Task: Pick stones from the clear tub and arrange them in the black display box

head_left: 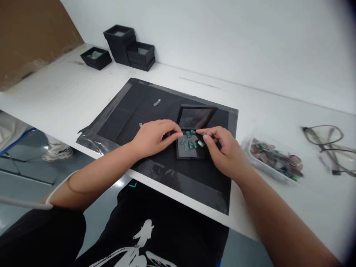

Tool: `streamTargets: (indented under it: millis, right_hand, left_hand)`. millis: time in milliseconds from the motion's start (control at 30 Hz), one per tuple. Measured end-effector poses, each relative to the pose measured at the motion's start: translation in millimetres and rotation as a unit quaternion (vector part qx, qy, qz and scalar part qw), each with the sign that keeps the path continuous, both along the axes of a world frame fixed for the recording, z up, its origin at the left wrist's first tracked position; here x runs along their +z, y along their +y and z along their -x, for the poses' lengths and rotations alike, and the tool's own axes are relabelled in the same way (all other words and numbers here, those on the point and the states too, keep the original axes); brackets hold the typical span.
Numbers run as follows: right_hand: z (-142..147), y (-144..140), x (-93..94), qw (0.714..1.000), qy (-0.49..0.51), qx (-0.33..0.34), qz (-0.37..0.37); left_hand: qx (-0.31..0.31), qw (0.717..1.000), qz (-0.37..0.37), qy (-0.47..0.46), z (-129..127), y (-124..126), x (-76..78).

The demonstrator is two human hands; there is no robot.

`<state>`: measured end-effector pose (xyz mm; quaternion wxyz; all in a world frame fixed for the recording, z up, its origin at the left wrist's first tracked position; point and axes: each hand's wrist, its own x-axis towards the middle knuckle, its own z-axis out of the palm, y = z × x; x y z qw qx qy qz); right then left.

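Observation:
A shallow black box (181, 157) lies on the dark mat, its hinged lid (197, 116) with a clear window tilted up at the back. Several glossy green press-on nails (190, 144) are spread over the box's dark inner surface. At the box's left edge, my left hand (157, 137) has thumb and forefinger pinched together; whatever is between the tips is too small to make out. My right hand (222, 148) is at the right edge, its thumb and forefinger closed on a green nail partly hidden by the fingertips.
A clear plastic tub (267, 170) of mixed coloured pieces stands on the right, with eyeglasses (324, 144) beyond it. Small clear pieces (157, 102) lie on the black mat (119, 107). Black boxes (119, 44) are stacked at the back left against the white wall.

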<state>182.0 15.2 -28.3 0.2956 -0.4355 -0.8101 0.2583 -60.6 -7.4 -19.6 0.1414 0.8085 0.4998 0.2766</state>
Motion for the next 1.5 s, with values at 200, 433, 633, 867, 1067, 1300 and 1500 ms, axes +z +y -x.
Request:
streamTargets:
  millis: [200, 433, 633, 867, 1067, 1300, 1500]
  right_hand:
    - [8.5, -0.6, 3.3, 0.998, -0.025, 0.023, -0.049]
    - [4.1, -2.3, 4.4, 0.992, -0.074, 0.049, -0.094]
    - [3.5, -6.3, 6.7, 0.982, -0.122, 0.051, -0.136]
    - [2.3, -7.9, 9.7, 0.975, -0.135, 0.036, -0.173]
    - [-4.1, -7.9, 12.0, 0.99, -0.041, 0.056, -0.12]
    - [-4.3, -5.2, 5.2, 0.996, -0.054, 0.053, -0.053]
    - [-1.8, -4.8, 5.4, 0.991, -0.094, 0.055, -0.074]
  left_hand:
    - [0.003, 1.0, -0.003, 0.005, -0.9, 0.8, -1.2]
    - [-0.001, 1.0, 0.001, 0.012, -1.0, 2.0, -4.1]
    - [-0.053, 0.999, -0.008, 0.0, 1.2, 5.0, -4.7]
    - [-0.056, 0.998, -0.03, 0.008, 0.7, 5.9, -3.4]
    - [-0.019, 0.998, -0.055, -0.017, 1.4, 3.8, -2.5]
    - [-0.032, 0.997, -0.056, -0.034, 1.3, 3.3, -1.7]
    - [-0.024, 0.997, -0.062, -0.038, 0.7, 3.1, -1.7]
